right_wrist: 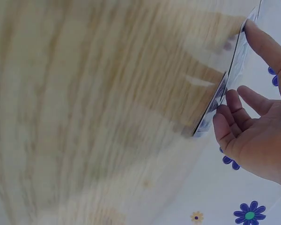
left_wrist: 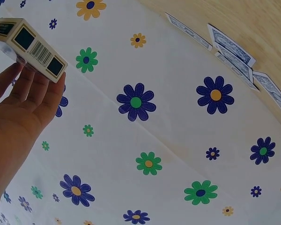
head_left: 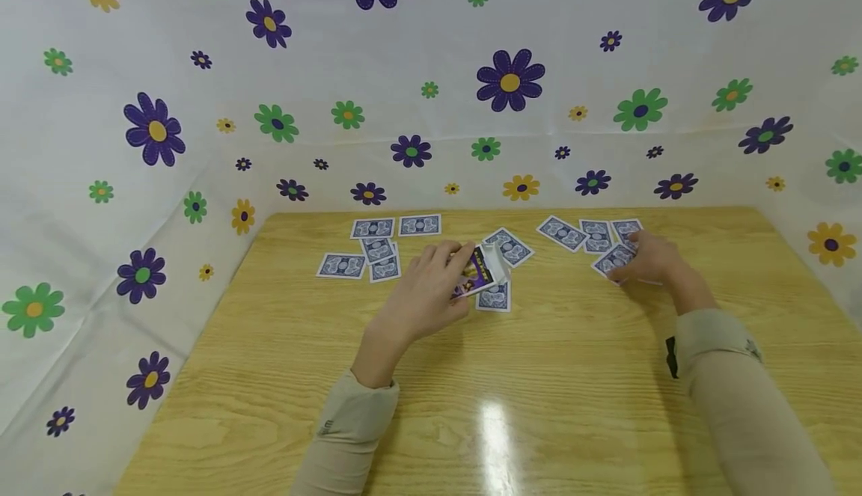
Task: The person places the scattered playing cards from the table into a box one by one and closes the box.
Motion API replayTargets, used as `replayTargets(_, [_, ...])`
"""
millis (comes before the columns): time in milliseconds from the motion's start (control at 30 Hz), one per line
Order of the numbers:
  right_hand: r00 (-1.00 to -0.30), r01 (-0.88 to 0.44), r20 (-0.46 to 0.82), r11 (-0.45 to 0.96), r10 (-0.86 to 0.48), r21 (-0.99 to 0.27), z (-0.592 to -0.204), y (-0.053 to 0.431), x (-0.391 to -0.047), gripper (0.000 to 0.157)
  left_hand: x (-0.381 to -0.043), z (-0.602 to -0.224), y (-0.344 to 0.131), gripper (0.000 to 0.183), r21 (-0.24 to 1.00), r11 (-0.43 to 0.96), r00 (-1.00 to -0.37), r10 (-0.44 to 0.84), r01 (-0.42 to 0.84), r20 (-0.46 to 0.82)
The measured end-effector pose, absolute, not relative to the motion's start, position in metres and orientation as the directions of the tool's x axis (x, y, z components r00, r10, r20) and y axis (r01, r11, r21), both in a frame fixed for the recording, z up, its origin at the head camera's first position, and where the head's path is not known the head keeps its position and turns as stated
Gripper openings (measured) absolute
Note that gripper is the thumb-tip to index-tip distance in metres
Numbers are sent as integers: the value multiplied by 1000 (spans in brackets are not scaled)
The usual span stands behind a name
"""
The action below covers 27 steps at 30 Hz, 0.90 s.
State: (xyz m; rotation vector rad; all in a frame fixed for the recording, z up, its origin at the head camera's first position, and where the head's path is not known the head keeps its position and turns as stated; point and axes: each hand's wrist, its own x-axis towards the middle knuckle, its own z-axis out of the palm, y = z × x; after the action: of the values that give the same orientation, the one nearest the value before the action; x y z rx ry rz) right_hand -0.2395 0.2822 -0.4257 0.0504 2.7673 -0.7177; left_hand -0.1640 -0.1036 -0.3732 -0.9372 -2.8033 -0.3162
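My left hand grips a playing-card box above the middle of the table, its flap end up and to the right. The left wrist view shows a barcode on the box's end, with thumb and fingers round it. My right hand is at the right group of face-down cards. Its thumb and fingers hold a blue-backed playing card by its edges, low over the table. In the right wrist view the cards appear edge-on beside the fingertips.
Several face-down cards lie in a loose group at the left. Below the box lie a tilted card and another card. More cards lie at the right. A flowered cloth stands behind the wooden table.
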Motion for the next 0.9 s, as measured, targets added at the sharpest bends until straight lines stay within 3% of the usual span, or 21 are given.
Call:
replayTargets(367, [-956, 157, -292, 884, 24, -440, -427, 286, -237, 95, -165, -372, -107, 77, 152, 787, -796, 560, 598, 231])
replayTargets(767, [-970, 196, -232, 815, 79, -545, -431, 282, -228, 96, -165, -371, -106, 79, 136, 793, -798, 560, 594, 222])
replayTargets(900, [-979, 194, -164, 784, 119, -589, -431, 279, -228, 84, -164, -371, -106, 79, 138, 793, -799, 560, 594, 219])
